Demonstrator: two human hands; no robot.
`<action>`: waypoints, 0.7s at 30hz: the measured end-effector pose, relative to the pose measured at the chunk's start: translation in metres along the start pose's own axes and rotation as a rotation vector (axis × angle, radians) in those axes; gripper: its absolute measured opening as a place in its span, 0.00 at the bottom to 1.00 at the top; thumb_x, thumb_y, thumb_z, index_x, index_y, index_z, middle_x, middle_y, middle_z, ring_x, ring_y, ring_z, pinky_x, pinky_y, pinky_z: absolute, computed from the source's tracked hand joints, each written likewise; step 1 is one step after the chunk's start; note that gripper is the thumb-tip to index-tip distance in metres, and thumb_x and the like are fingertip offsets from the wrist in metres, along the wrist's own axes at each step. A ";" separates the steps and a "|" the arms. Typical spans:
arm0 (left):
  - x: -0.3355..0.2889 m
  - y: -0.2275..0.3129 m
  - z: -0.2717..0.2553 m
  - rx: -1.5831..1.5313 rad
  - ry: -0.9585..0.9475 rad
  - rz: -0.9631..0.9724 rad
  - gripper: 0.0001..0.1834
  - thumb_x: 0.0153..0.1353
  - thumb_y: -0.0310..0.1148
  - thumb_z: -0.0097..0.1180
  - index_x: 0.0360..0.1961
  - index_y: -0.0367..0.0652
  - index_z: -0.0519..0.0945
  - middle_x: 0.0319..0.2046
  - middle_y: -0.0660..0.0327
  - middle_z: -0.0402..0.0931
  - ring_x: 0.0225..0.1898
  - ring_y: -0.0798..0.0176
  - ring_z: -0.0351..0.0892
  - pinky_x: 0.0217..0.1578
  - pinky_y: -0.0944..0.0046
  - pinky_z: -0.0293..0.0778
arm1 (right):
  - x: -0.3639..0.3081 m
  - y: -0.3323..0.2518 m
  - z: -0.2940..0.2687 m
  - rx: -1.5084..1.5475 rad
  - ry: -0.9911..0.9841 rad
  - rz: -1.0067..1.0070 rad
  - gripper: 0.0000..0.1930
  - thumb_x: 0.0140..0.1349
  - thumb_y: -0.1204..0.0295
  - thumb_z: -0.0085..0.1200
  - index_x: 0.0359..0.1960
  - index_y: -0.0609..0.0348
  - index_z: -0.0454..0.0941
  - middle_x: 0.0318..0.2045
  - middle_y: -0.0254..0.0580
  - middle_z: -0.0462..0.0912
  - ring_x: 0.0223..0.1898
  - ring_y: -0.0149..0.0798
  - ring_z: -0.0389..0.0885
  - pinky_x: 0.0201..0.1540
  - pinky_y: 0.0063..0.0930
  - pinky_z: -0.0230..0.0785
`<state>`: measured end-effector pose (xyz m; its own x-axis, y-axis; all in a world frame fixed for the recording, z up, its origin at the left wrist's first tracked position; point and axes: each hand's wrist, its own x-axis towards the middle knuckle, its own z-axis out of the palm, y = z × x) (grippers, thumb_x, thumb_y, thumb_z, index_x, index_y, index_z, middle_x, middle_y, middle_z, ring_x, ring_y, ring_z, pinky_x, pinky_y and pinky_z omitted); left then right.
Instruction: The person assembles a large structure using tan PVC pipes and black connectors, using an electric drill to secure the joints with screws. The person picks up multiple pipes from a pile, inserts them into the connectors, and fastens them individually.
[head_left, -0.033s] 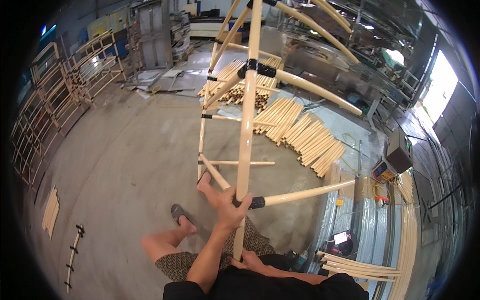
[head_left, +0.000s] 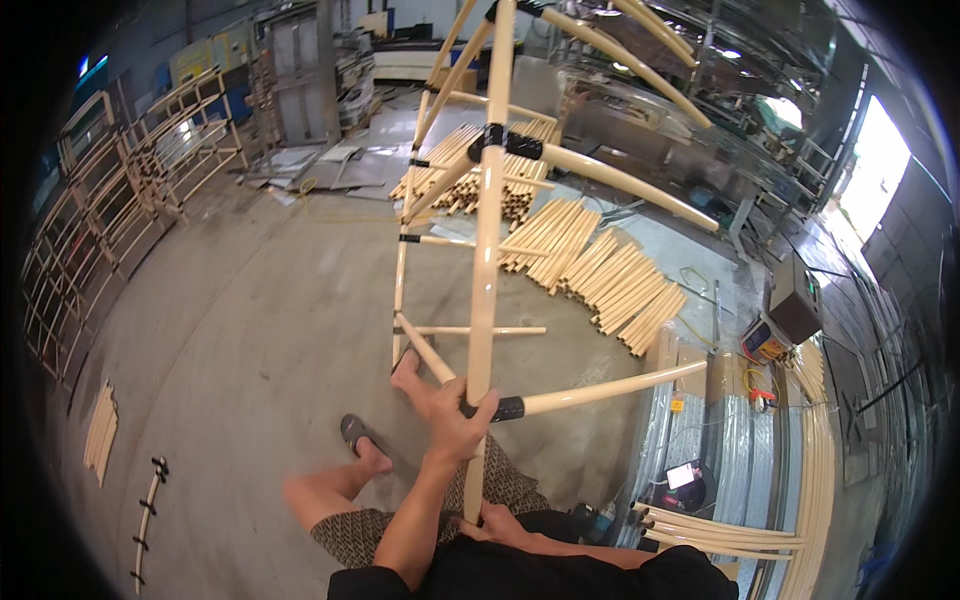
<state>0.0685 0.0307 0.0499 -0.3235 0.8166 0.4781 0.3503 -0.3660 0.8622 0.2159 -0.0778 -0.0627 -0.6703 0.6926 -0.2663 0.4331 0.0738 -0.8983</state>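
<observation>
A frame of cream-coloured pipes rises before me, its long near pipe point(head_left: 484, 260) running up the middle of the view. Around this pipe, beside a black joint point(head_left: 510, 408), my left hand point(head_left: 458, 418) is closed. My right hand point(head_left: 497, 524) is lower, closed about the pipe's bottom end close to my body. From the joint a cross pipe point(head_left: 615, 388) sticks out to the right with its far end free. Higher up, another black joint point(head_left: 510, 145) carries a second pipe point(head_left: 630, 182) pointing right. The frame's far side shows thinner-looking pipes with black joints.
Loose cream pipes point(head_left: 555, 232) lie in piles beyond the frame. Metal profiles point(head_left: 690, 440) and long pipes point(head_left: 725, 535) lie at right, near a box-shaped device point(head_left: 795, 297). Finished-looking pipe racks point(head_left: 100, 215) stand at left. A jointed pipe point(head_left: 148, 515) lies on the floor.
The frame's near pipe appears slightly further left, along with a small shift of the whole view. Both hands keep their hold.
</observation>
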 end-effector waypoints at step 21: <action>-0.030 0.001 -0.204 -0.092 -0.219 -0.234 0.17 0.55 0.36 0.65 0.39 0.32 0.80 0.26 0.63 0.77 0.28 0.71 0.74 0.34 0.69 0.70 | 0.048 -0.184 -0.355 -1.080 1.055 -0.457 0.20 0.52 0.61 0.69 0.41 0.60 0.78 0.27 0.51 0.81 0.31 0.51 0.80 0.31 0.43 0.70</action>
<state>-0.1009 -0.0856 0.0706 -0.1857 0.9561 0.2269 0.2053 -0.1880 0.9605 0.3179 0.1962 0.2136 -0.3544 0.6033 0.7145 0.8368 0.5456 -0.0456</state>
